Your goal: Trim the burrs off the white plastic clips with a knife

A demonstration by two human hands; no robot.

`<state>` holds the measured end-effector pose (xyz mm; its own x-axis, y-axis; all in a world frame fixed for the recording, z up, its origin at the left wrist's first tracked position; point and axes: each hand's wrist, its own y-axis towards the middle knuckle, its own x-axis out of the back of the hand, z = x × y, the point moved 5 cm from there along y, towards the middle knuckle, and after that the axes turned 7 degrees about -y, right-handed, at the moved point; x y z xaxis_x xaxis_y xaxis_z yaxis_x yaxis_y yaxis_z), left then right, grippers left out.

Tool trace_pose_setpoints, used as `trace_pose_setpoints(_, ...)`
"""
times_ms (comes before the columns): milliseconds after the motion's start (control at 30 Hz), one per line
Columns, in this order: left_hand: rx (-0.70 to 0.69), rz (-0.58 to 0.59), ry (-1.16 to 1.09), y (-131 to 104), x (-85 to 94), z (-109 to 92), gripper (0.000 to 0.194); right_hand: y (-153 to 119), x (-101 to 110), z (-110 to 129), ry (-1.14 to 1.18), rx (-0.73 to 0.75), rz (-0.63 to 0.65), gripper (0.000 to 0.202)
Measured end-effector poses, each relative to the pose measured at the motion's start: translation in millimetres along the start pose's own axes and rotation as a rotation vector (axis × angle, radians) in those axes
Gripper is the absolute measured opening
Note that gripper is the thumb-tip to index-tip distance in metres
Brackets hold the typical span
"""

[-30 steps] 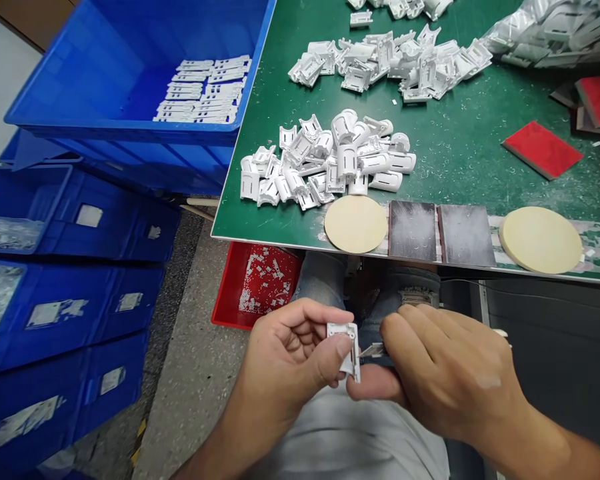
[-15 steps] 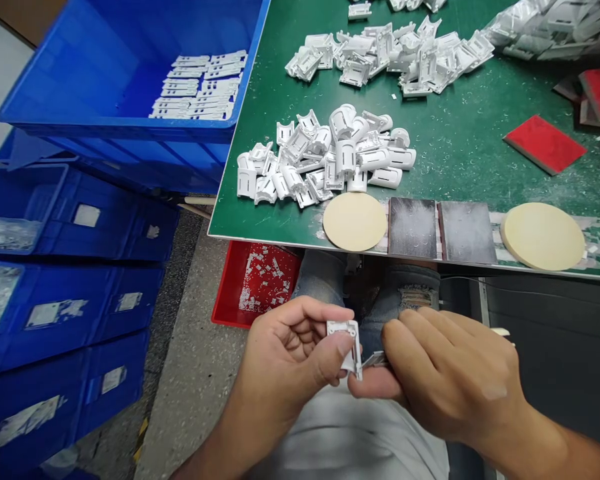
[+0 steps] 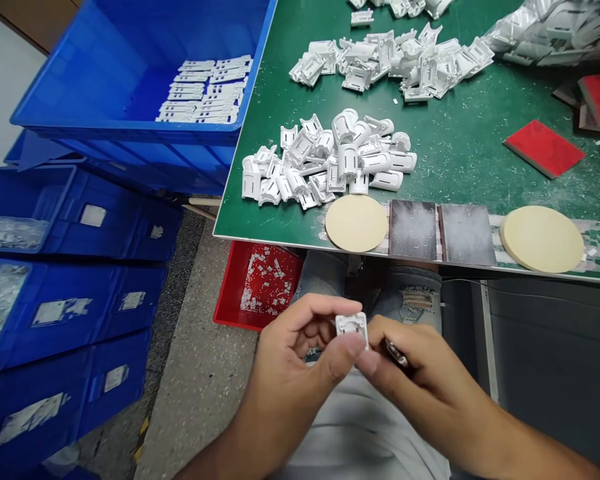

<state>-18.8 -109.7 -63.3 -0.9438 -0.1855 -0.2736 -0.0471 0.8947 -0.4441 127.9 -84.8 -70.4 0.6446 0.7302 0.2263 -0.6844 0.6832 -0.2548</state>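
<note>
My left hand [image 3: 300,360] pinches a small white plastic part [image 3: 351,325] between thumb and fingers, above my lap and below the table edge. The part shows a frame-like rim with a hollow middle. Close against its right side is my right hand [image 3: 425,373], the thumb tip meeting my left thumb. A small knife [image 3: 397,353] is gripped in the right hand; only a short metallic piece shows between the fingers, and the rest is hidden. Beyond my hands, a heap of similar white curved parts [image 3: 347,160] lies on the green table [image 3: 460,147].
Another pile of white parts [image 3: 380,60] lies farther back. Round cream discs [image 3: 357,223] and dark sanding blocks [image 3: 413,230] line the front edge. Under the table stands a red bin [image 3: 235,287] with white scraps. Blue crates [image 3: 120,127] stand at the left.
The right hand has turned over, from knuckles up to thumb side showing, and its blade has swung away from the part. The left hand has shifted slightly right and tilted the part.
</note>
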Motion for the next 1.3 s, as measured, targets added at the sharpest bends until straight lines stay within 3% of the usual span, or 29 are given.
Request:
trace_pose_setpoints(100, 0.053, 0.206, -0.228, 1.1, -9.0, 2.7, 0.019, 0.1, -6.4, 0.5, 0.254, -0.110, 0.096, 0.034)
trace_pose_setpoints(200, 0.107, 0.231, -0.370, 3.6, -7.7, 8.2, 0.022, -1.0, -4.9, 5.8, 0.199, -0.070, 0.102, 0.031)
trace_pose_setpoints(300, 0.115, 0.178, -0.370, 4.5, -4.1, 12.2, 0.031, -2.4, 8.2, 17.8, -0.188, 0.176, -0.119, 0.026)
trace_pose_setpoints(400, 0.113, 0.182, -0.316, 2.2, -6.0, 12.6, 0.032, -6.9, 12.7, 32.2, -0.680, 0.449, -0.383, 0.046)
trace_pose_setpoints(467, 0.082, 0.185, -0.284, 0.7, -7.6, 10.1, 0.032, -5.9, 10.3, 35.6, -0.901, 0.500, -0.462, 0.055)
trace_pose_setpoints(567, 0.052, 0.213, -0.278, -1.0, -10.6, 6.4, 0.032, -1.8, 8.3, 38.3, -1.046, 0.504, -0.511, 0.060)
trace_pose_setpoints(767, 0.045, 0.225, -0.287, -1.0, -11.4, 4.8, 0.036, 1.0, 9.4, 42.0, -1.153, 0.479, -0.571, 0.064)
trace_pose_setpoints(1300, 0.066, 0.203, -0.304, -0.1, -13.4, 7.7, 0.036, -1.7, 7.5, 37.0, -1.141, 0.503, -0.549, 0.060)
